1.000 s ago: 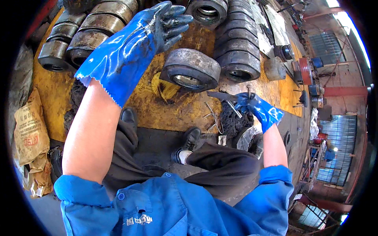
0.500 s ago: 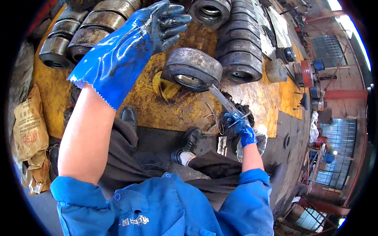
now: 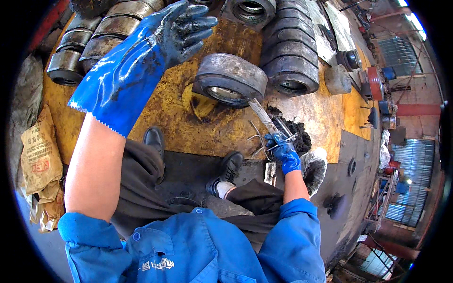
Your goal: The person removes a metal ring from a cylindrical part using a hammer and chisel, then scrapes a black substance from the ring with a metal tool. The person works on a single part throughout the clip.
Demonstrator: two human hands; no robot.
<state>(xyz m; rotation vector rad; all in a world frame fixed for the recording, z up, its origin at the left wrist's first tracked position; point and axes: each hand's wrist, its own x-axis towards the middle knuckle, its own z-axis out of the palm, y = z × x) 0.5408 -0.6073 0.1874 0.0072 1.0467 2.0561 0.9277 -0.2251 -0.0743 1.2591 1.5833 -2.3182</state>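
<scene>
My left hand (image 3: 186,33), in a long blue rubber glove with dark smears, is raised at the upper left with its fingers stretched apart. It holds nothing. My right hand (image 3: 285,154), also in a blue glove, is closed round a flat metal bar-like tool (image 3: 262,116) with thin metal rods at its grip; the exact kind is unclear. The tool's far tip is at the lower right rim of a thick, worn metal ring (image 3: 232,70), which stands tilted with its bore toward me. Whether tip and rim touch, I cannot tell.
Rows of similar rings stand at far left (image 3: 101,49) and far right (image 3: 291,61) on a stained yellow floor sheet (image 3: 155,137). Black greasy matter (image 3: 299,134) lies beside my right hand, near a whitish bag (image 3: 314,170). A brown paper sack (image 3: 41,153) lies at left.
My left hand has shifted slightly left, still spread. The right hand and tool have moved a little, keeping the tip by the ring. The whole view has shifted slightly.
</scene>
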